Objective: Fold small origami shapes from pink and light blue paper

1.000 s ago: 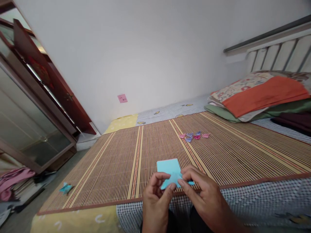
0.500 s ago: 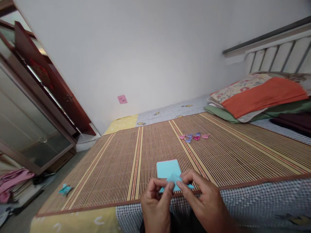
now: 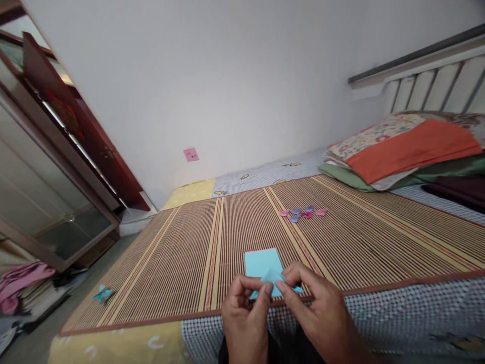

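Between both hands is a small folded piece of light blue paper, with a peak pointing up and side points sticking out below the fingers. My left hand pinches its left side between thumb and fingers. On the right side, my right hand grips it the same way, thumb in front. Just behind the hands lies a stack of square light blue paper on the striped mat, partly covered by the folded piece. The fingers hide much of the folds.
Several small pink and purple folded papers lie farther back on the mat. A blue folded paper shape sits near the mat's left edge. Folded bedding is piled at the back right. A pink note is on the wall.
Both hands stay almost in place, still pinching the folded blue paper. Its peak looks slightly higher and more open to view; the camera view has shifted a little.
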`<state>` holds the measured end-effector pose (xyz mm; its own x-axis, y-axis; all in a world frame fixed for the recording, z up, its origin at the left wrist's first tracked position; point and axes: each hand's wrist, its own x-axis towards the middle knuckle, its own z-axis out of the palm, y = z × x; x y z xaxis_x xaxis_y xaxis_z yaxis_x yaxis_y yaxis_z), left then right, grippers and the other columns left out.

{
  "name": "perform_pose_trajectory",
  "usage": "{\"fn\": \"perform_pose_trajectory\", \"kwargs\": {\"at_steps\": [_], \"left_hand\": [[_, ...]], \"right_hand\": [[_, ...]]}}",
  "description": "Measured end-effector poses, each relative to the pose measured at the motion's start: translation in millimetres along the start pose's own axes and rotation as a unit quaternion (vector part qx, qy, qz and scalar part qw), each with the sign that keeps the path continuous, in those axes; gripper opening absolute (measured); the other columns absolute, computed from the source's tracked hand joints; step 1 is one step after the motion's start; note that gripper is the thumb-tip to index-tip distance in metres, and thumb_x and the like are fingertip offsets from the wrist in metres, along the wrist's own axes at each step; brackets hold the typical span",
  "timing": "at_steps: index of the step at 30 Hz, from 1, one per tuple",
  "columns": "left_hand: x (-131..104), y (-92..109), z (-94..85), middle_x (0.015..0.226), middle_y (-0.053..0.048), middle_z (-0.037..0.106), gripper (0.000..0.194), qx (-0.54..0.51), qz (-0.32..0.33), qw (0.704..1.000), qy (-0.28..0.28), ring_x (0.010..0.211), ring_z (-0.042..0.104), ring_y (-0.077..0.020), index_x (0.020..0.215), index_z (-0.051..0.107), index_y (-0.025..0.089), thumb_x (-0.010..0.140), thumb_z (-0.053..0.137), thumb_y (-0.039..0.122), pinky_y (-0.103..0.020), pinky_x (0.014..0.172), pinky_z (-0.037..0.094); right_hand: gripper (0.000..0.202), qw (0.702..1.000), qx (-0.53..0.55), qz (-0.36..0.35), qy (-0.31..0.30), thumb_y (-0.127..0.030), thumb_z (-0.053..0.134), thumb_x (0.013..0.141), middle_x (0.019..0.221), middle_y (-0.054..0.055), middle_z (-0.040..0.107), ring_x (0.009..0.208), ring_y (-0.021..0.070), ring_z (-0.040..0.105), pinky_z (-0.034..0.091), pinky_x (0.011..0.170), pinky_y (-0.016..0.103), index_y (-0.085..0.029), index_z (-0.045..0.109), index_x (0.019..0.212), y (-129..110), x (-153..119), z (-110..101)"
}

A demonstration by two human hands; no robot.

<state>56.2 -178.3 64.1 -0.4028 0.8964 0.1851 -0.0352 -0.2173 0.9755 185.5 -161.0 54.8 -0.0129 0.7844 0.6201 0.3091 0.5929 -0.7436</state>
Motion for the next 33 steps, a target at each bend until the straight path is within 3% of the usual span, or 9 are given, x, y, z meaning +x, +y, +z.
{"fn": "perform_pose_trajectory", "kwargs": {"at_steps": [10,16,33], "left_hand": [[5.4,-9.4,-6.3,0.069,-0.002,0.070,0.026,0.006,-0.004,0.999,-0.046,0.071,0.068,-0.0183,0.070,0.062,0.019,0.075,0.083,0.034,-0.024,0.063,0.052],[4.5,-8.9,-4.7,0.076,-0.002,0.075,0.033,-0.055,-0.040,0.996,-0.065,0.073,0.072,-0.0189,0.084,0.055,0.022,0.075,0.084,0.032,-0.026,0.066,0.055],[4.2,-1.5,-2.6,0.075,-0.001,0.077,0.033,-0.053,-0.042,0.995,-0.068,0.072,0.072,-0.0164,0.085,0.056,0.021,0.072,0.085,0.027,-0.023,0.066,0.055]], "right_hand": [[0.025,1.000,-0.015,0.015,0.002,-0.024,0.056,0.094,0.065,-0.002,0.058,0.060,0.0150,0.061,0.047,0.057,0.024,-0.022,0.052,0.070,-1.4,2.6,-0.2],[0.025,1.000,-0.015,0.024,0.002,-0.025,0.056,0.094,0.064,-0.002,0.058,0.059,0.0150,0.060,0.048,0.057,0.025,-0.022,0.051,0.070,-1.3,1.8,-0.2],[0.024,1.000,-0.018,0.023,0.006,-0.024,0.056,0.094,0.064,-0.002,0.058,0.059,0.0147,0.060,0.048,0.058,0.024,-0.021,0.053,0.070,-3.3,2.4,-0.5]]}}
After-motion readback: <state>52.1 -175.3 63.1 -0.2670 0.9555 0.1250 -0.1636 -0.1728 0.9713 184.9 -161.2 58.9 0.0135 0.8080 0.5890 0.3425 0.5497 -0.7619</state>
